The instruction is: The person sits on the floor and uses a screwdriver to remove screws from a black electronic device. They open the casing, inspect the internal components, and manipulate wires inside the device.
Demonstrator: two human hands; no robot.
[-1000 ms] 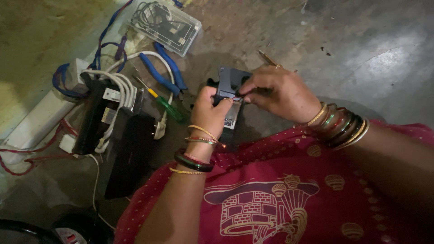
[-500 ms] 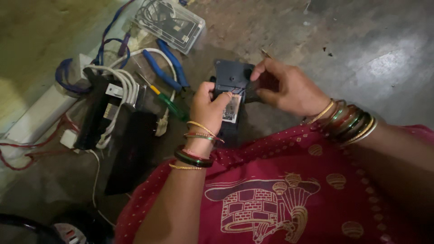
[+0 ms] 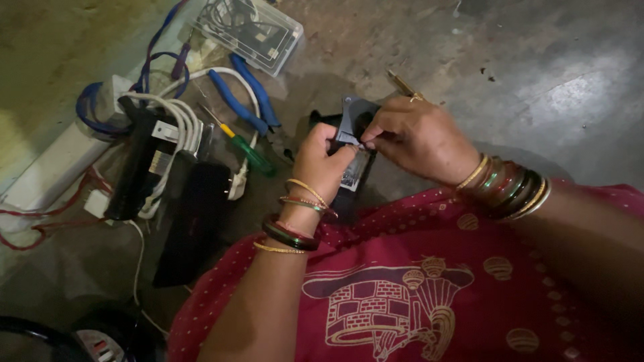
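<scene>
Mid-way by the look of it: left hand (image 3: pixel 323 161) gripping small dark device (image 3: pixel 354 144) over the lap above the floor (image 3: pixel 537 74), right hand (image 3: pixel 412 137) pinching a thin part at its top, blue pliers (image 3: pixel 241 100) and green screwdriver (image 3: pixel 245 149) lying unused alongside.

— Left hand (image 3: pixel 320 164) cups a small dark device (image 3: pixel 353 144) from below; right hand (image 3: pixel 419 137) pinches at its top edge.

— And beside them?

— Blue-handled pliers (image 3: pixel 245 100) and a green-and-yellow screwdriver (image 3: pixel 241 146) lie on the concrete floor (image 3: pixel 537 80), near a clear plastic box (image 3: pixel 248 30) and tangled white cables (image 3: pixel 181 121).
</scene>
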